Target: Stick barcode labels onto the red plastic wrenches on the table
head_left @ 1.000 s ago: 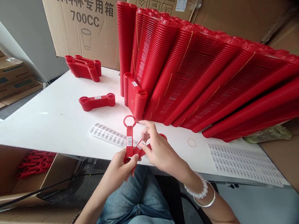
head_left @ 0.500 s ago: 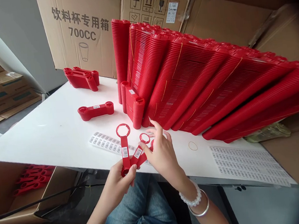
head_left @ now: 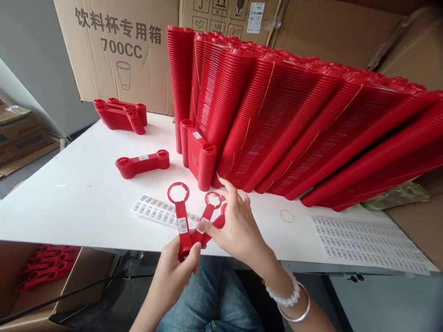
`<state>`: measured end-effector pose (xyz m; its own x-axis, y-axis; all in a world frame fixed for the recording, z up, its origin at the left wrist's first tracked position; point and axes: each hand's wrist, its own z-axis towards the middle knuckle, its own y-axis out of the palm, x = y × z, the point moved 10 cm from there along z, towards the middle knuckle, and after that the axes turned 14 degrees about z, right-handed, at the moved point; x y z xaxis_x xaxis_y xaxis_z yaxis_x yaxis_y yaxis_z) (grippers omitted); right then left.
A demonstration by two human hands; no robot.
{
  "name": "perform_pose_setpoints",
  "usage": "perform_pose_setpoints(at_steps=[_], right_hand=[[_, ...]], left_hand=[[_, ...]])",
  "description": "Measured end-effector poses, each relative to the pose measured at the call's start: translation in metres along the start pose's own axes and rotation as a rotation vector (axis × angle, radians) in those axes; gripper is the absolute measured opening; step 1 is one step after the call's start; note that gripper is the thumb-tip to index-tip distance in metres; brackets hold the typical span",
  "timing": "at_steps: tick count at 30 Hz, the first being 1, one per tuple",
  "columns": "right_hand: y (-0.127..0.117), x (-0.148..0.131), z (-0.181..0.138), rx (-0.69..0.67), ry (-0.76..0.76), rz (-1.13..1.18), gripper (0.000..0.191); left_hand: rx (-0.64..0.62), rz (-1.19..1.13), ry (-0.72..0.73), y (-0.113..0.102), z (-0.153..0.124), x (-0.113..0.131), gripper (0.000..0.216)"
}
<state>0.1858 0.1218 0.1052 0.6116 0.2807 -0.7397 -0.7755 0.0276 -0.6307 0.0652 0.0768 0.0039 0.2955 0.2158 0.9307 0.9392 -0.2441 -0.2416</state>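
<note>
My left hand [head_left: 178, 266] is closed on the lower ends of several flat red plastic ring-ended handles [head_left: 182, 219], fanned out above the table's near edge. Each visible handle bears a small white barcode sticker. My right hand [head_left: 237, 224] touches the rightmost handles of the fan, fingers curled on them, one finger stretched toward the big red stack. A strip of barcode stickers [head_left: 159, 209] lies on the white table [head_left: 71, 191] just behind the fan.
Long leaning stacks of red handles [head_left: 299, 117] fill the table's right. Smaller bundles lie at the back left [head_left: 120, 113] and middle [head_left: 143, 163]. A sticker sheet [head_left: 365, 241] and a rubber band [head_left: 287, 215] lie right. A carton with handles [head_left: 42, 259] stands below left.
The handles in my left hand have fanned out wider. My right hand moved from between the handles to the right side of the fan. The view tilted slightly.
</note>
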Motion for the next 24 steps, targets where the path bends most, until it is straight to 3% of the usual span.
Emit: perform_pose_setpoints(at_steps=[3, 6, 20, 24], right_hand=[[-0.002, -0.008, -0.004, 0.020, -0.002, -0.062, 0.093], [-0.005, -0.014, -0.007, 0.059, -0.022, -0.068, 0.100], [-0.019, -0.022, -0.012, 0.308, -0.123, 0.034, 0.062], [-0.019, -0.024, -0.014, 0.294, -0.132, 0.026, 0.066]], left_hand=[[0.017, -0.002, 0.011, 0.000, -0.001, 0.005, 0.035], [0.031, -0.007, 0.022, -0.001, -0.002, 0.009, 0.033], [0.079, 0.057, 0.122, -0.004, -0.010, 0.020, 0.029], [0.065, 0.058, 0.122, -0.003, -0.011, 0.019, 0.030]])
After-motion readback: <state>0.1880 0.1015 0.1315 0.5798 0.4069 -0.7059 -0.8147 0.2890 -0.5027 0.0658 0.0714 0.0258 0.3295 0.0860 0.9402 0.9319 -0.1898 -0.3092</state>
